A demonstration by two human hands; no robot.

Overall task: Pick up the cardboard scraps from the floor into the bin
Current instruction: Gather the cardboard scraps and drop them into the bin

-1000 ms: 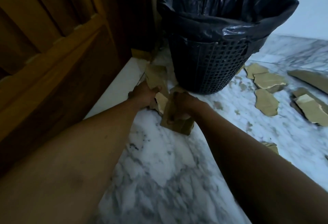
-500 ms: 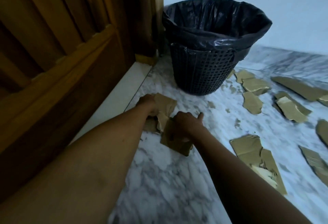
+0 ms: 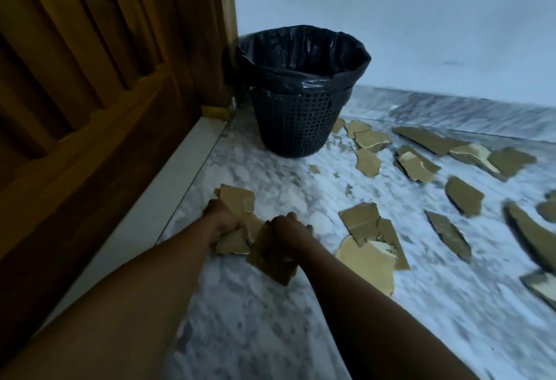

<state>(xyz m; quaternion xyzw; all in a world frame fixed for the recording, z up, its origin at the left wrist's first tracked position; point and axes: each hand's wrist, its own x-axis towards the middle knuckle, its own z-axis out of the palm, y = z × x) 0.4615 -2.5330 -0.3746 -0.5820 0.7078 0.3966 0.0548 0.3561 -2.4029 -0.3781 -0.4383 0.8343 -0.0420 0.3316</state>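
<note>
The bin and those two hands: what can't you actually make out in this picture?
- Inside of the bin, head view: the black liner and the low angle hide whether any scraps lie in it.
- Fingers of the left hand and right hand: curled under, hidden by the hands and cardboard scraps.
- Scraps at the right edge: cut off and blurred.
</note>
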